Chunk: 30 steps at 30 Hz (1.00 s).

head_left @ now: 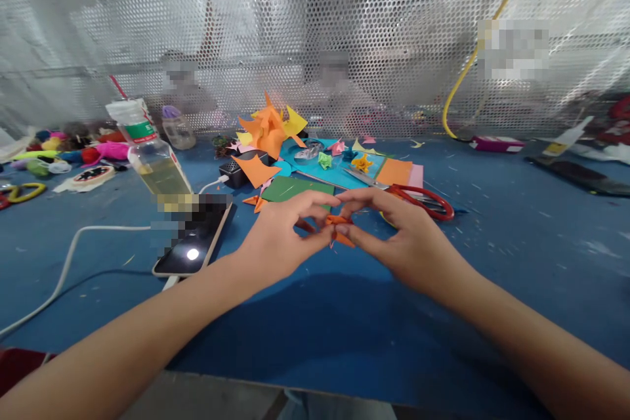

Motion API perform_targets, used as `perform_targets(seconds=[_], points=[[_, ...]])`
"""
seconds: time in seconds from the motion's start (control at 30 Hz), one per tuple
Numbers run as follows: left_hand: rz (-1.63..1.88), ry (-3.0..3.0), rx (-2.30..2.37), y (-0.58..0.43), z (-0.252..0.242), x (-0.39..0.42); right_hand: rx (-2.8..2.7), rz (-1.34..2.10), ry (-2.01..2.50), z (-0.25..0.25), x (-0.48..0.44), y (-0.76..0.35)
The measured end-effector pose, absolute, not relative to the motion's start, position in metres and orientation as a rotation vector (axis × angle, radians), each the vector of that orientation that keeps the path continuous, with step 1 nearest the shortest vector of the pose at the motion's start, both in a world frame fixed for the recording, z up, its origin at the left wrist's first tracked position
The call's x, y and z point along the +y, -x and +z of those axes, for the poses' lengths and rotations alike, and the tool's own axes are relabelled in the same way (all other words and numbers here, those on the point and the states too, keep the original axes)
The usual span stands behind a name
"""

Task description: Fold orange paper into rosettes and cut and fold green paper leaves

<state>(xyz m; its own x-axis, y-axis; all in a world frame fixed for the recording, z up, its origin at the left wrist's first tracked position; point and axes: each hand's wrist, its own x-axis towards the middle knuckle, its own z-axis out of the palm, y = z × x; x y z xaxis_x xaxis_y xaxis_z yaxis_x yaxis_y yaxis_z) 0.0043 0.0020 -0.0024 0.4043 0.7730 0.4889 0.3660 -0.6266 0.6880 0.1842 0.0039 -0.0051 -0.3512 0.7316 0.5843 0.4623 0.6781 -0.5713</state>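
Between my two hands, just above the blue table (339, 335), is a small folded piece of orange paper (344, 238). My left hand (290, 231) pinches it from the left with thumb and fingers. From the right, my right hand (398, 230) grips the same piece, thumb tip close to the other thumb. Fingers cover part of its shape. Beyond the hands lie a green paper sheet (295, 191) and scissors with red handles (440, 203). Small folded paper pieces in yellow (363, 163) and green (325, 159) rest farther back.
At left, a phone (197, 243) lies by a plastic bottle (160, 167), with a white cable (73, 243) trailing. Orange paper scraps (270, 128) are heaped near a black box (236, 172). Behind stands a perforated metal screen (305, 26); a purple box (497, 144) lies at right.
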Motion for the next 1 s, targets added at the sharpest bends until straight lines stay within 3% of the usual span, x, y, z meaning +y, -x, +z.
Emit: perform_targets(seconds=[0.57,1.0], points=[[1.020,-1.670,1.043,-0.009,-0.011,0.009,-2.049,0.208,1.011,-0.013,0.012,-0.187],[0.886,-1.830,1.037,-0.008,-0.017,0.006,-2.178,0.202,1.034,-0.014,0.014,-0.187]])
